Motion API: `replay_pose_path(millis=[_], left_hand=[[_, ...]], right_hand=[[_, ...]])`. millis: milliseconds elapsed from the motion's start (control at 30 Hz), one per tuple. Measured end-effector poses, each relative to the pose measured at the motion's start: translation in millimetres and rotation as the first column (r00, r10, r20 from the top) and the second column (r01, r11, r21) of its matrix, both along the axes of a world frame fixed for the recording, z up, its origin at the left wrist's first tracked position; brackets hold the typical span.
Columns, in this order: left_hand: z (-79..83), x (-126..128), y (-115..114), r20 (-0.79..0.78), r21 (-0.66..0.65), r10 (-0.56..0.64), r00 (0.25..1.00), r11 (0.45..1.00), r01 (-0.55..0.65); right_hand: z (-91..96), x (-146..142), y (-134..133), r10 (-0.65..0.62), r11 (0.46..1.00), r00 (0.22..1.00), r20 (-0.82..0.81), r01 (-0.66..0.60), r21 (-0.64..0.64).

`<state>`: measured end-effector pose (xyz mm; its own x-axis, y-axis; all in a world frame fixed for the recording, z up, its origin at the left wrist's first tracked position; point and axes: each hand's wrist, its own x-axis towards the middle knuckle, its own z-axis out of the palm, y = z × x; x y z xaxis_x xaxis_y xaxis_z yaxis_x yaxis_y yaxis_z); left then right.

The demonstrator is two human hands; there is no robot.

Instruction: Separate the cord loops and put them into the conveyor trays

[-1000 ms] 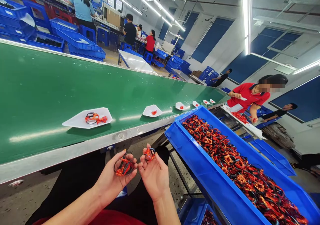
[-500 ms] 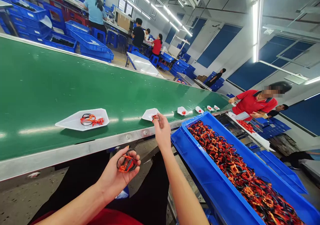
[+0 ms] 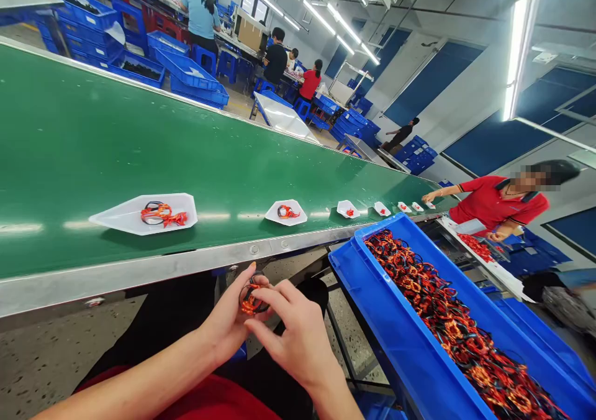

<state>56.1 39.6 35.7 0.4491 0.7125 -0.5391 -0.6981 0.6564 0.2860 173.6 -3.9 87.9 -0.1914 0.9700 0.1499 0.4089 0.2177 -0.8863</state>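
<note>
My left hand (image 3: 228, 320) is curled around a small bundle of black and orange-red coiled wires (image 3: 251, 303), just below the conveyor's metal edge. My right hand (image 3: 293, 327) meets it there, its thumb and forefinger gripping at the same bundle; part of the contact is hidden behind the fingers. On the green conveyor belt (image 3: 116, 140) a white boat-shaped tray (image 3: 114, 217) holds one black and orange-red coil (image 3: 162, 214). Farther right, another white tray (image 3: 287, 220) carries a similar coil (image 3: 287, 211).
A blue crate (image 3: 395, 320) full of black and orange-red coils stands to my right. Several more white trays, including one tray (image 3: 347, 214), line the belt toward a co-worker in red (image 3: 498, 202). The belt's metal rail (image 3: 139, 272) runs in front of me.
My right hand has left the second tray, where a coil now lies, and come back to the bundle in my left hand. The co-worker's arm now extends over the belt.
</note>
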Motion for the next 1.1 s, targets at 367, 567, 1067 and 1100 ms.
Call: replay_pose_path(millis=[367, 567, 1067, 1100], left_hand=[[4.3, -4.8, -10.0, -0.106, 0.107, -0.136, 0.985, 0.983, 0.147], [3.6, -1.9, -13.8, -0.137, 0.131, -0.215, 0.967, 0.964, 0.233], [-1.8, -2.6, -12.1, -0.155, 0.13, -0.189, 0.97, 0.969, 0.21], [-2.4, -2.8, -11.9, -0.152, 0.132, -0.187, 0.971, 0.969, 0.207]], right_hand=[[-39.7, 14.3, 0.5, -0.483, 0.792, 0.399, -0.78, -0.182, -0.583], [-48.7, 16.6, 1.3, -0.525, 0.763, 0.231, -0.819, -0.299, -0.573], [-56.4, 14.0, 4.6, -0.557, 0.739, 0.154, -0.816, -0.358, -0.571], [-56.8, 13.8, 5.0, -0.56, 0.736, 0.152, -0.815, -0.36, -0.573]])
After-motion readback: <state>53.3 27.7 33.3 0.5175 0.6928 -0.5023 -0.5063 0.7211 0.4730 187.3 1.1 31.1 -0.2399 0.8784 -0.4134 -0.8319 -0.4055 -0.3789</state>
